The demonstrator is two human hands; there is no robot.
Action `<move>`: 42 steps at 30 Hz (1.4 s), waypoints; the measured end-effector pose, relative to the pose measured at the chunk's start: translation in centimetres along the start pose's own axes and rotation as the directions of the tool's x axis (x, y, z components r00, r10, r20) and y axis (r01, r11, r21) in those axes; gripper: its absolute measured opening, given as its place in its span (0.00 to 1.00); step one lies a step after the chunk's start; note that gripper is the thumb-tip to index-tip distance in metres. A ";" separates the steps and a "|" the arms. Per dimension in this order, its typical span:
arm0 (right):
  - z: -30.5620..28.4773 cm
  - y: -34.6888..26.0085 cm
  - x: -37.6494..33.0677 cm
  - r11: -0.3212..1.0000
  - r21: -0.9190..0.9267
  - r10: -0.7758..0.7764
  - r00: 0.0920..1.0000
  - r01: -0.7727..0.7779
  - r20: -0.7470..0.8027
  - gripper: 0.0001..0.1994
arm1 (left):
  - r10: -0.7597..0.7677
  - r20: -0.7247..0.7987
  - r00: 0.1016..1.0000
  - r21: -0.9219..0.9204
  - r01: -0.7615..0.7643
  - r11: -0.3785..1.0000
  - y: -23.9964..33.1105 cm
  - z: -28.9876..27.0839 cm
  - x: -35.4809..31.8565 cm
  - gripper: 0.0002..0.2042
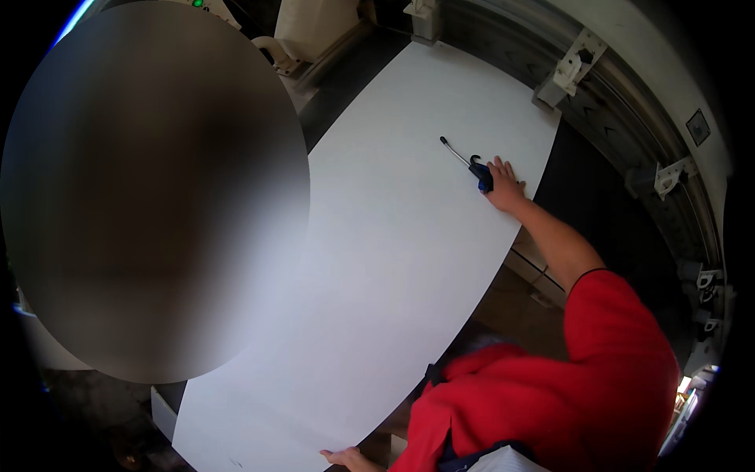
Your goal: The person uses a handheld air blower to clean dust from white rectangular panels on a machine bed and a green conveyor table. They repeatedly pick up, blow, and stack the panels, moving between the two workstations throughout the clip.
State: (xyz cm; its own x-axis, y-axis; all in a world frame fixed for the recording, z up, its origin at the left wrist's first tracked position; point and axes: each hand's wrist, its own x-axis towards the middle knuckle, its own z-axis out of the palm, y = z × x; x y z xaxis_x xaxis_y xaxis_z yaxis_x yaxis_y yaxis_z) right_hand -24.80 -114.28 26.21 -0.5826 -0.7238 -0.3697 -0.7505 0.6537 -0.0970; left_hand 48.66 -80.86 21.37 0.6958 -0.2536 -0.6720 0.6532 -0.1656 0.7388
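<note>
A large white sheet (pixel 370 259) stretches from the upper right down to the lower left. Near its upper right edge, my right hand (pixel 506 186) presses on the sheet with several fingers stretched out. Against its thumb side and palm it keeps an air blow gun (pixel 484 178), with a blue and black handle and a thin metal nozzle pointing up and left. My left hand (pixel 344 457) is at the sheet's near edge, at the bottom of the view, thumb side on top. It seems to pinch the edge; its other fingers are mostly hidden.
Beneath the sheet is a dark machine bed (pixel 586 181). Along the far right side runs a metal beam (pixel 621 86) with several clamp-like brackets (pixel 580 63). A pale machine part (pixel 311 31) stands at the top. A large blurred oval hides much of the left.
</note>
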 end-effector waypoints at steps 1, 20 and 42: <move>0.2 -0.1 0.0 1.000 0.006 -0.007 1.000 0.007 -0.015 0.39 | -0.019 -0.007 1.000 -0.026 0.018 0.999 0.1 0.7 -0.6 0.32; -0.1 -0.5 1.0 0.998 -0.045 -0.033 0.999 0.034 0.015 0.37 | -0.110 -0.183 0.977 -0.150 0.083 0.985 1.4 4.2 -4.1 0.31; -33.5 1.1 -0.3 0.881 0.451 0.176 0.783 0.146 -0.597 0.35 | -0.148 -0.044 0.988 -0.285 0.129 0.950 -0.7 4.6 -6.4 0.31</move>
State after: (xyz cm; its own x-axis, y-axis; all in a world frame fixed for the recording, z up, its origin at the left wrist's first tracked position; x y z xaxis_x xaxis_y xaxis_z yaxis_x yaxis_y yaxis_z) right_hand -35.87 -120.76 57.20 -0.7741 -0.5838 0.2449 -0.6055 0.5695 -0.5559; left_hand 42.37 -83.51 25.41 0.6044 -0.1838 -0.7752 0.7953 0.0814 0.6007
